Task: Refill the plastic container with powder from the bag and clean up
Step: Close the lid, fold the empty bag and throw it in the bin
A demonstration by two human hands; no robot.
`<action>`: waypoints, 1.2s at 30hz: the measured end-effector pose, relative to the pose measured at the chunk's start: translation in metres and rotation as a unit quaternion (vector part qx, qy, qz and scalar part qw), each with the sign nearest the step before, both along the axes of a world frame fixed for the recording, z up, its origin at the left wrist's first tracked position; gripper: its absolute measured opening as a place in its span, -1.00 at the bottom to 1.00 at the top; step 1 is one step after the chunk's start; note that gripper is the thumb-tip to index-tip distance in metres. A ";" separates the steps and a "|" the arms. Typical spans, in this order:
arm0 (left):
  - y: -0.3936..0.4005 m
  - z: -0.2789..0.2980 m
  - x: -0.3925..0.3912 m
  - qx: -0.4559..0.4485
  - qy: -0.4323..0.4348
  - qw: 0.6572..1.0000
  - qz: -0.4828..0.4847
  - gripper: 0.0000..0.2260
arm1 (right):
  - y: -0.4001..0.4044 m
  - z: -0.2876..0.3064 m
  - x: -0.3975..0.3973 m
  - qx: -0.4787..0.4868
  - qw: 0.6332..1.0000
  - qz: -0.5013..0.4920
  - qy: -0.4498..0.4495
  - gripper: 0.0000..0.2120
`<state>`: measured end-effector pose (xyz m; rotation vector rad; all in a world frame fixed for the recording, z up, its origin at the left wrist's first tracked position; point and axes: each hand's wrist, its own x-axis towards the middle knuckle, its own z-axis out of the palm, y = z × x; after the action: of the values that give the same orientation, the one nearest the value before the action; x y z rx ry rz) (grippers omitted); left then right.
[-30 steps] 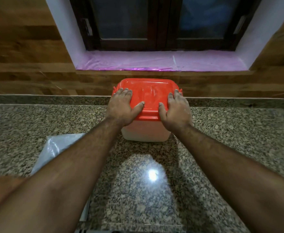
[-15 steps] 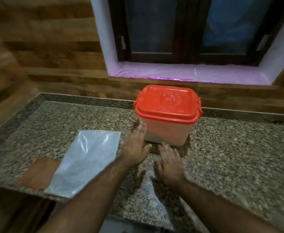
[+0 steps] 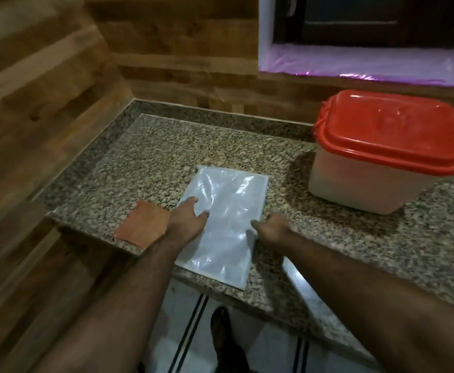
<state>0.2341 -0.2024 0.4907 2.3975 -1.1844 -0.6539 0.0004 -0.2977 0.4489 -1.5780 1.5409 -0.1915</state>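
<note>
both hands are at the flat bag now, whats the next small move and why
Probably pinch the bag and lift it off the counter. The left hand rests flat on it, the right hand is at its right edge, and the container already has its red lid on, so clean-up remains.

Granite counter (image 3: 150, 157) bears bag (image 3: 224, 224), cloth (image 3: 142, 227), container (image 3: 368, 181).

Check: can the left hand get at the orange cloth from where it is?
Probably yes. The left hand rests on the flat bag right beside the orange cloth, with nothing lying between them on the counter.
</note>
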 end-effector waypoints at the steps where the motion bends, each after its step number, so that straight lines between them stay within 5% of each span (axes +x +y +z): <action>1: -0.004 -0.004 0.018 0.005 0.010 1.000 0.003 -0.38 | 0.000 -0.002 0.010 -0.003 1.000 -0.022 0.005 -0.55; 6: -0.026 -0.038 0.102 0.037 0.069 0.996 0.035 -0.61 | -0.006 -0.005 0.045 0.047 0.991 -0.127 0.001 -0.56; 10: -0.045 -0.069 0.132 0.005 0.262 0.963 0.064 -0.82 | -0.018 -0.010 0.053 0.087 0.975 -0.198 -0.052 -0.62; 12: -0.045 -0.041 0.129 0.003 0.305 0.949 0.077 -0.74 | -0.020 -0.007 0.056 0.110 0.964 -0.223 -0.093 -0.79; 17: -0.061 -0.039 0.145 0.075 0.298 0.951 0.023 -0.75 | -0.022 -0.006 0.052 0.158 0.958 -0.214 -0.109 -0.79; 25: -0.066 -0.043 0.164 0.073 0.346 0.933 -0.064 -0.71 | -0.017 -0.013 0.019 0.152 0.958 -0.129 -0.205 -0.50; 28: -0.062 -0.047 0.162 0.035 0.325 0.941 -0.085 -0.72 | -0.014 -0.021 0.012 0.107 0.954 -0.142 -0.240 -0.54; 32: -0.059 -0.055 0.165 -0.018 0.331 0.940 -0.078 -0.75 | -0.014 -0.027 0.005 0.099 0.926 -0.111 -0.347 -0.91; 36: -0.062 -0.064 0.164 -0.025 0.347 0.934 -0.088 -0.72 | -0.009 -0.022 0.016 0.100 0.944 -0.175 -0.262 -0.61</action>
<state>0.3984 -0.2649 0.4272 1.7677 -1.0691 -1.3628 0.0164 -0.3068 0.4272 -0.9765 1.3471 -0.5858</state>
